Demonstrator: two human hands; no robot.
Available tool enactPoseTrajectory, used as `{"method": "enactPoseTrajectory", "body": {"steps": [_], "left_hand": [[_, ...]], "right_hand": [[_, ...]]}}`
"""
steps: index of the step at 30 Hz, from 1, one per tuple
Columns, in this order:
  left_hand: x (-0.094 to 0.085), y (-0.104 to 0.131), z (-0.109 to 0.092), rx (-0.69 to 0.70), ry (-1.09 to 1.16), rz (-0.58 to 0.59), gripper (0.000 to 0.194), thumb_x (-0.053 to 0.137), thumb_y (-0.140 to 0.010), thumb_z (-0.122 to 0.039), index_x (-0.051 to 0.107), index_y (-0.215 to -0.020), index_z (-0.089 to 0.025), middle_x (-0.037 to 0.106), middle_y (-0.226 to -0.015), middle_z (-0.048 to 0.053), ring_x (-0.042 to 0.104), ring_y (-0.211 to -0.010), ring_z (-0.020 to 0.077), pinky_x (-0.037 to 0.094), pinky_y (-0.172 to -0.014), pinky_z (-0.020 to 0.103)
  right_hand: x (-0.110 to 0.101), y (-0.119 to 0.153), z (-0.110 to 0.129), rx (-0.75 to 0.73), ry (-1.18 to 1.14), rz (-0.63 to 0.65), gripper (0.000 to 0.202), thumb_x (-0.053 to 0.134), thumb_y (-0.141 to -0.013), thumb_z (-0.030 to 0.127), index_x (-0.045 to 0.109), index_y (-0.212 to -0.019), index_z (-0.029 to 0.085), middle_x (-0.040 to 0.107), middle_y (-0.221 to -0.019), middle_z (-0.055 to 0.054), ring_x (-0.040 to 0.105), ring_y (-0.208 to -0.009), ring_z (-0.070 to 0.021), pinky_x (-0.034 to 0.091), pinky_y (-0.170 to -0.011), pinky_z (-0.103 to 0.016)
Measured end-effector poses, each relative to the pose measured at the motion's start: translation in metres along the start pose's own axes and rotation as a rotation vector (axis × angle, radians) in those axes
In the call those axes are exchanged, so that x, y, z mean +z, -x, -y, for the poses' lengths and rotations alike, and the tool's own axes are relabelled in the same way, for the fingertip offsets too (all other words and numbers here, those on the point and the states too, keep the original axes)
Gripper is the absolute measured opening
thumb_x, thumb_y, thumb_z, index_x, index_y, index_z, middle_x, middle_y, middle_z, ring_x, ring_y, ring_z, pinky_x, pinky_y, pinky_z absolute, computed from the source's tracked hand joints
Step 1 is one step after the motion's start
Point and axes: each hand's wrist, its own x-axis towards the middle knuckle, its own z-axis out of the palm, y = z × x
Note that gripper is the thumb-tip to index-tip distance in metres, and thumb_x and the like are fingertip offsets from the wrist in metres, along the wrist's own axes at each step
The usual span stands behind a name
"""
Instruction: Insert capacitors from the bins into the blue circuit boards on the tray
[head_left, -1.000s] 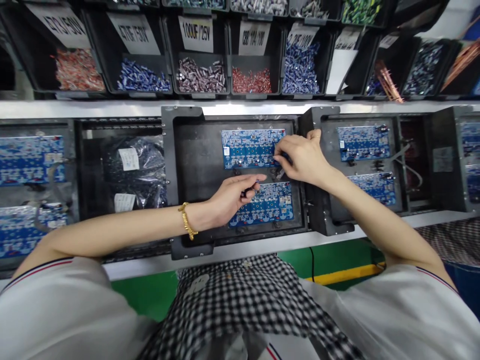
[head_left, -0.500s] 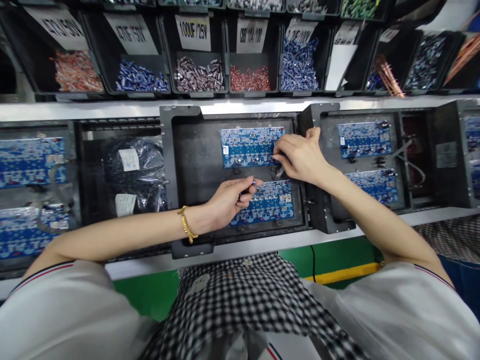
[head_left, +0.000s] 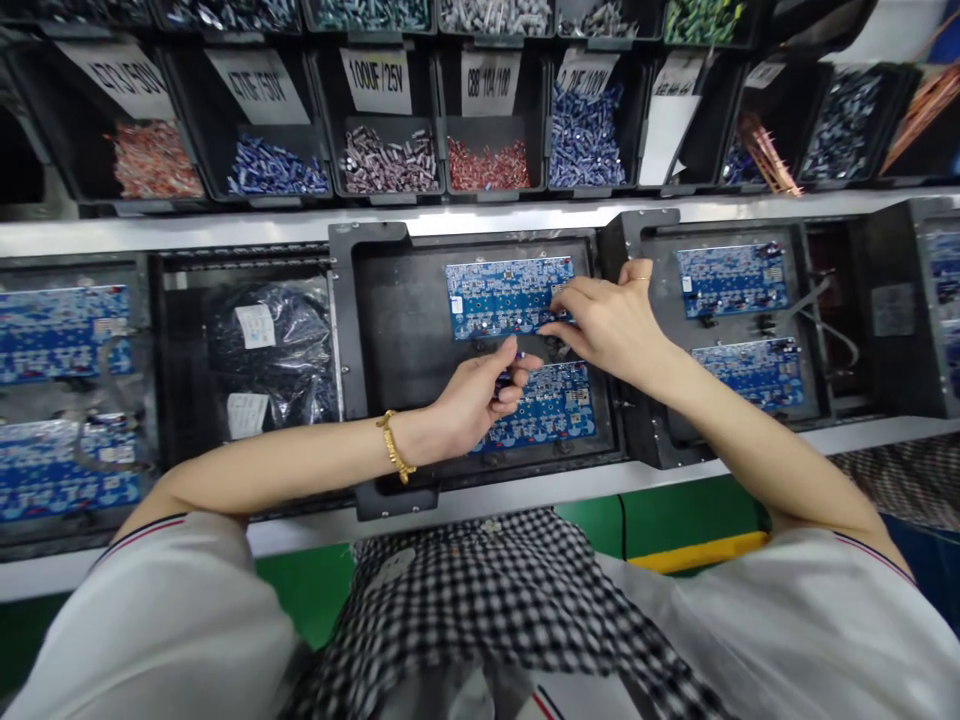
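My left hand (head_left: 480, 395) is closed over the lower blue circuit board (head_left: 559, 412), hiding its left part. Small dark-blue capacitors (head_left: 504, 382) show between its curled fingers, with one near the thumb and forefinger tips. Palm down, my right hand (head_left: 604, 315) hovers at the lower right corner of the upper blue circuit board (head_left: 510, 290). Its thumb is stretched out toward the left hand, a little apart from the bent fingers, and I see nothing between them. Both boards lie in a black tray (head_left: 397, 330).
Labelled black bins (head_left: 390, 110) of small components line the back. To the left, a plastic-wrapped bundle (head_left: 281, 350) and more circuit boards (head_left: 64, 335) sit in trays. Another tray (head_left: 664, 360) with two boards adjoins on the right, past a raised black wall (head_left: 637, 400).
My left hand has moved right and slightly up. The right hand has drawn slightly down and left from the upper board's right end, its thumb now stretched out. The view has shifted a little.
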Motion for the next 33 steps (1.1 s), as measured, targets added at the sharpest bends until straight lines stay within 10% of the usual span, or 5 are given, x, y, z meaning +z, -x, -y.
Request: {"method": "enactPoseTrajectory", "body": {"steps": [8, 15, 21, 33], "left_hand": [[-0.009, 0.032, 0.020, 0.070, -0.061, 0.063, 0.031, 0.057, -0.091, -0.035, 0.055, -0.072, -0.011, 0.039, -0.059, -0.004, 0.030, -0.043, 0.0018, 0.020, -0.043, 0.014], [-0.037, 0.092, 0.068, -0.159, -0.104, 0.065, 0.025, 0.048, -0.094, -0.023, 0.062, -0.082, -0.006, 0.054, -0.073, 0.004, 0.039, -0.050, 0.0027, 0.025, -0.048, 0.016], [-0.039, 0.083, 0.081, -0.189, -0.125, 0.083, 0.024, 0.051, -0.093, -0.021, 0.068, -0.096, -0.005, 0.033, -0.059, -0.006, 0.025, -0.045, 0.0015, 0.013, -0.046, 0.017], [-0.032, 0.078, 0.080, -0.221, 0.049, -0.108, 0.021, 0.048, -0.095, -0.017, 0.061, -0.088, -0.002, 0.042, -0.063, -0.003, 0.031, -0.045, -0.0001, 0.018, -0.044, 0.013]], "right_hand": [[-0.026, 0.035, 0.060, -0.104, -0.364, -0.013, 0.016, 0.049, -0.086, 0.026, 0.064, -0.085, 0.019, 0.072, -0.088, -0.002, 0.062, -0.078, -0.0182, 0.024, -0.077, -0.034], [0.016, 0.059, 0.078, -0.223, -0.261, 0.186, 0.020, 0.043, -0.092, 0.025, 0.060, -0.086, 0.017, 0.069, -0.096, -0.006, 0.058, -0.088, -0.0212, 0.018, -0.076, -0.034], [0.030, 0.059, 0.081, -0.283, -0.137, 0.161, 0.020, 0.043, -0.093, 0.024, 0.059, -0.084, 0.015, 0.068, -0.094, -0.006, 0.056, -0.088, -0.0213, 0.016, -0.074, -0.035], [0.041, 0.069, 0.088, -0.350, 0.066, -0.038, 0.032, 0.041, -0.099, 0.028, 0.062, -0.078, 0.015, 0.072, -0.091, -0.004, 0.056, -0.083, -0.0195, 0.015, -0.072, -0.036]]}}
